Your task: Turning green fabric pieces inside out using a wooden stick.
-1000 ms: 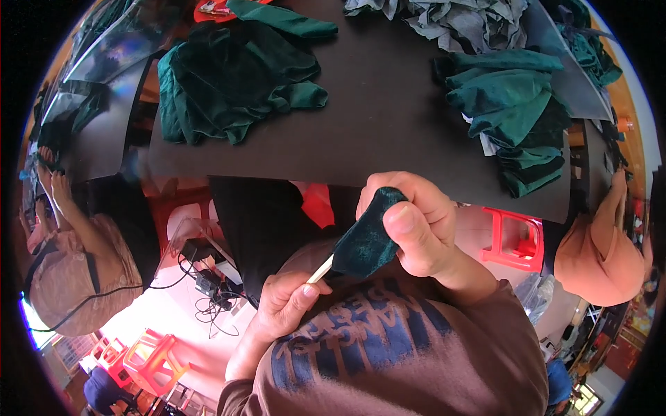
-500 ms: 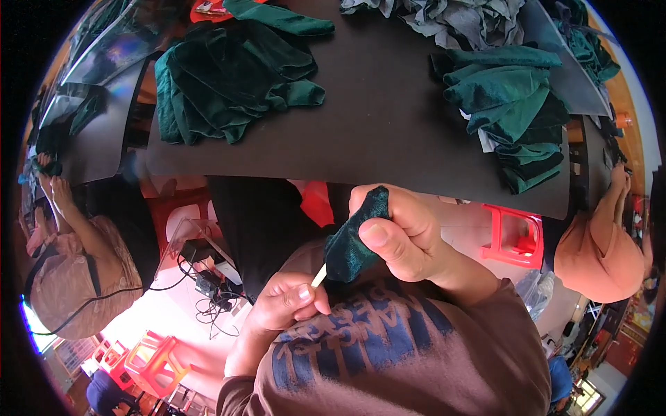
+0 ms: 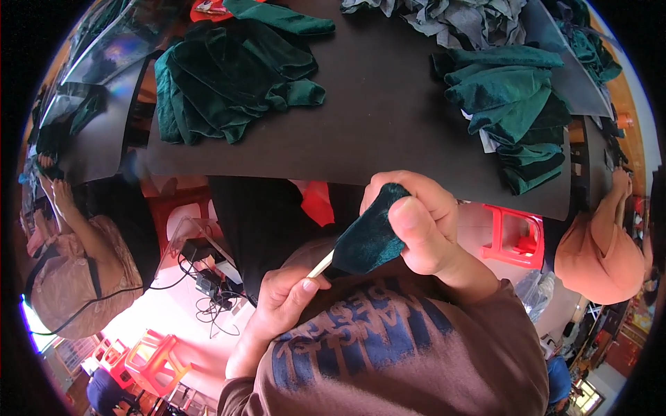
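Note:
In front of my chest, a small piece of dark green velvet fabric [image 3: 368, 239] is gripped at its upper end by my right hand [image 3: 420, 225], thumb pressed on top. A thin pale stick [image 3: 321, 265] runs into the fabric's lower left end; how far it reaches inside is hidden. My left hand [image 3: 286, 299] pinches the stick's near end between thumb and fingers. Both hands are held just off the table's near edge, the left one lower than the right.
The dark table [image 3: 378, 118] carries a heap of green velvet pieces [image 3: 229, 80] at left, another green stack [image 3: 513, 104] at right and grey fabric [image 3: 465, 21] behind. A red stool [image 3: 513, 236] stands beneath. One person [image 3: 90, 270] sits at left, another [image 3: 600, 256] at right.
My right hand has shifted slightly right with the velvet piece, which now looks flatter and broader. More of the stick shows. My left hand has turned a little.

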The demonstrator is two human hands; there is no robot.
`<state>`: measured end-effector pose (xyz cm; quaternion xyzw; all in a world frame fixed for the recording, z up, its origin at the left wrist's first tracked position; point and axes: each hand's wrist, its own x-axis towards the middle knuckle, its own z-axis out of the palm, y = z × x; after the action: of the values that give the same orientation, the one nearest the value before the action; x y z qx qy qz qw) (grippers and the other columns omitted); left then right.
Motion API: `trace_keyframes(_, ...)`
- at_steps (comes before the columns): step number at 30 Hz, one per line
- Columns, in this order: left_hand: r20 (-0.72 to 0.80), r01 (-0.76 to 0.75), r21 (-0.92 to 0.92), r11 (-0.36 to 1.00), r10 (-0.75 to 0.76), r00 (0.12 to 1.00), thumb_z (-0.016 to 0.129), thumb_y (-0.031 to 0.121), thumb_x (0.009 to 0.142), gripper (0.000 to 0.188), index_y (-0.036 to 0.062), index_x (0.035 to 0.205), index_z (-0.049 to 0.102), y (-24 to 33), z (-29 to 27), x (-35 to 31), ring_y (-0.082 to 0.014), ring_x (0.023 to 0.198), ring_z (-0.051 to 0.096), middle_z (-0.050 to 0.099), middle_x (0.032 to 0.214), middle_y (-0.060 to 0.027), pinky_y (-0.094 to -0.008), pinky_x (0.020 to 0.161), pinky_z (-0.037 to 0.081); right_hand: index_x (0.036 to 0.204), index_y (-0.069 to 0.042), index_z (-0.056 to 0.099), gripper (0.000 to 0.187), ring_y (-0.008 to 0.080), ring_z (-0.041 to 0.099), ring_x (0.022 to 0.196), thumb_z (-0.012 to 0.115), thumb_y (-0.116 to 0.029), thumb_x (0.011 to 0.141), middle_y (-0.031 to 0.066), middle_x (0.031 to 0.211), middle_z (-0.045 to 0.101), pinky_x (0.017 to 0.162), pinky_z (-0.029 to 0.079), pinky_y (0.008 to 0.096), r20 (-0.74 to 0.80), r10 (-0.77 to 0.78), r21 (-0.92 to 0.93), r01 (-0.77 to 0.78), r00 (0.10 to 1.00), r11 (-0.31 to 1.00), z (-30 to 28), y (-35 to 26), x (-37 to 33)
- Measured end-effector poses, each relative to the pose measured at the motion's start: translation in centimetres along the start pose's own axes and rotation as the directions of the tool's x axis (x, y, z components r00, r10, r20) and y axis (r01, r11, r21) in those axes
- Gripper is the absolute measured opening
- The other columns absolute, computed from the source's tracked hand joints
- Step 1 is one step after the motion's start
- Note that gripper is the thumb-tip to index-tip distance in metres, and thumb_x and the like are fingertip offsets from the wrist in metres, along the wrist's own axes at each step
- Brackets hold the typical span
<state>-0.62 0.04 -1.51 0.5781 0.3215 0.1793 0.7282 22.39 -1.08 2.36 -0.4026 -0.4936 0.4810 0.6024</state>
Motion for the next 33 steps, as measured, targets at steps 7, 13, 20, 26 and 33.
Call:
trace_keyframes(7,-0.099,-0.159,0.297,0.942,0.196,0.976,0.048,0.023,0.089,0.028,0.0003,0.081,0.062,0.2,0.4,0.4,-0.0230,0.062,0.060,0.060,0.068,-0.0107,-0.0281,0.058,0.045,0.076,-0.001,0.048,0.031,0.0069,0.039,0.057,0.046,-0.028,0.090,0.0021,0.066,0.046,0.051,0.032,0.0215,0.066,0.001,0.037,-0.003,0.998,0.999,0.7,0.0,0.3)
trace_keyframes(13,-0.043,-0.091,0.009,0.996,0.091,0.995,0.048,0.029,0.090,0.034,-0.0003,0.080,0.063,-0.5,0.6,-0.1,-0.0125,0.052,0.050,0.054,0.060,-0.0042,-0.0236,0.051,0.039,0.070,-0.001,0.046,0.025,0.0113,0.037,0.051,0.047,-0.018,0.088,0.0039,0.061,0.043,0.046,0.029,0.0263,0.128,-0.173,-0.117,0.188,0.977,0.975,1.1,0.7,0.4)
trace_keyframes(20,-0.002,0.162,-0.244,0.956,-0.168,0.986,0.050,0.047,0.085,0.052,-0.0024,0.074,0.060,0.7,1.2,-0.2,-0.0063,0.045,0.031,0.040,0.050,0.0006,-0.0230,0.044,0.021,0.069,-0.001,0.048,0.018,0.0238,0.042,0.050,0.051,-0.010,0.085,0.0086,0.060,0.043,0.046,0.032,0.0327,0.097,-0.228,-0.223,0.245,0.969,0.944,0.8,0.6,0.5)
trace_keyframes(26,-0.013,-0.024,0.032,0.999,0.025,1.000,0.047,0.032,0.090,0.036,0.0006,0.081,0.063,-0.2,0.2,0.1,-0.0090,0.053,0.045,0.048,0.056,-0.0015,-0.0219,0.050,0.035,0.070,-0.002,0.049,0.019,0.0176,0.042,0.049,0.056,-0.013,0.083,0.0056,0.060,0.043,0.046,0.032,0.0299,0.035,-0.161,-0.167,0.165,0.986,0.972,0.3,0.4,0.3)
trace_keyframes(33,-0.056,-0.032,0.120,0.992,0.039,0.998,0.049,0.028,0.090,0.032,0.0007,0.080,0.063,-0.2,0.2,0.0,-0.0132,0.057,0.052,0.055,0.063,-0.0051,-0.0240,0.055,0.040,0.078,-0.002,0.052,0.011,0.0132,0.046,0.060,0.060,-0.010,0.081,0.0055,0.070,0.049,0.054,0.034,0.0247,-0.098,-0.221,-0.164,0.204,0.970,0.965,1.1,0.5,0.9)
